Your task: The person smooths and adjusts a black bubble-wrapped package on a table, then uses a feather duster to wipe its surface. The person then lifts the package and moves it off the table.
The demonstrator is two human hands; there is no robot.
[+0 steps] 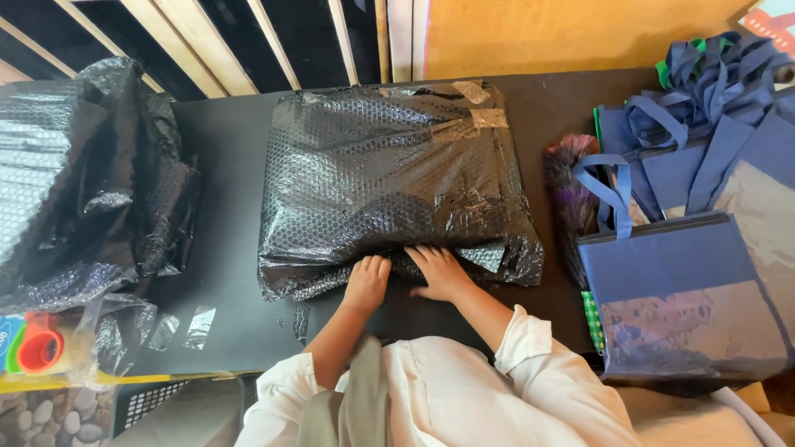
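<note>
A parcel wrapped in black bubble wrap (389, 178) is lying at the middle of a dark table (224, 165), clear tape strips crossing its far right corner. Both hands are pressing on the parcel's near edge. The left hand (367, 281) is resting palm down, fingers held close together and slightly curled onto the wrap, gripping nothing that can be made out. The right hand (439, 271) is lying just beside it, touching the wrap, fingers spread a little and flat against a fold of the plastic; whether it is pinching that fold cannot be told. White sleeves are showing on both forearms, near of the parcel. Left of the parcel, well apart, a loose heap of black bubble wrap (79, 182) is sitting crumpled. Near and left of the parcel, several cut tape pieces (199, 324) are sticking to the table edge, and beyond them an orange tape dispenser (40, 346) is lying at the table's corner. Right of the parcel, a purple feather duster (571, 190) is lying beside a stack of blue tote bags (687, 290), their handles piled up at the far right.
</note>
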